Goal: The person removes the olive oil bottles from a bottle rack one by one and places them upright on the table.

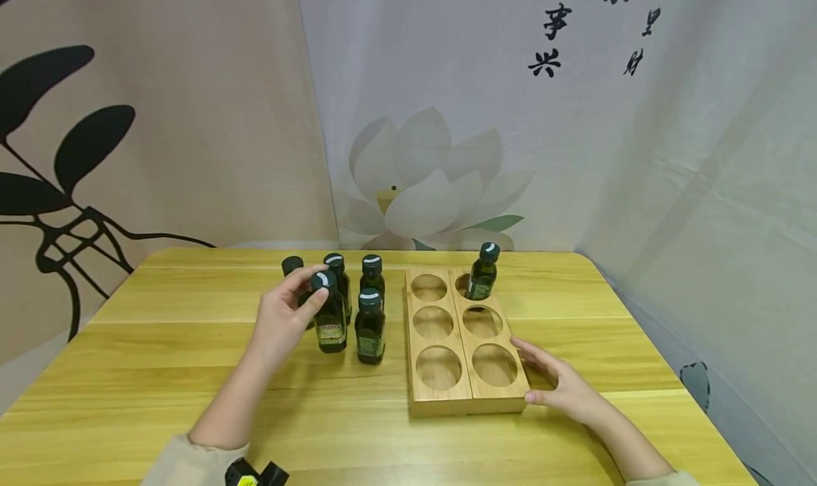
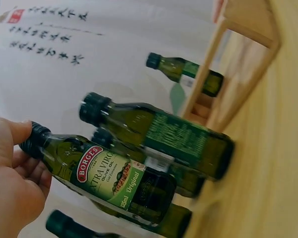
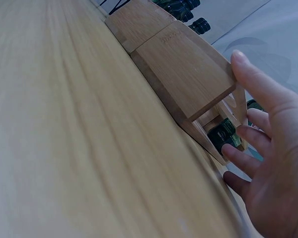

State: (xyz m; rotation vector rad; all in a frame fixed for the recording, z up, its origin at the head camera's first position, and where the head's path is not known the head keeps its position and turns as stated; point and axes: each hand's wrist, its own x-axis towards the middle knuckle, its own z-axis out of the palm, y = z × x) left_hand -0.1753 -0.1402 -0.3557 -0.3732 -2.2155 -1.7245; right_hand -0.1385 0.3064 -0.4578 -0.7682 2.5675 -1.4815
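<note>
My left hand (image 1: 284,316) pinches the black cap of a small green olive oil bottle (image 2: 104,171) between thumb and fingers. The bottle hangs almost upright in the head view, its label facing the left wrist camera. Close around it stand several matching bottles (image 1: 370,333), one partly hidden behind the hand. To their right is a wooden rack (image 1: 440,399) with round holes in two columns. Its far right hole holds another olive oil bottle (image 1: 483,277), leaning slightly. My right hand (image 1: 564,390) is at the rack's right side, fingers spread and fingertips right at its edge.
Everything stands on a yellow wood-grain table (image 1: 191,344). A printed cloth backdrop (image 1: 434,81) with a lotus and dark writing rises just behind the table's far edge. More pale cloth (image 1: 721,209) hangs along the right side.
</note>
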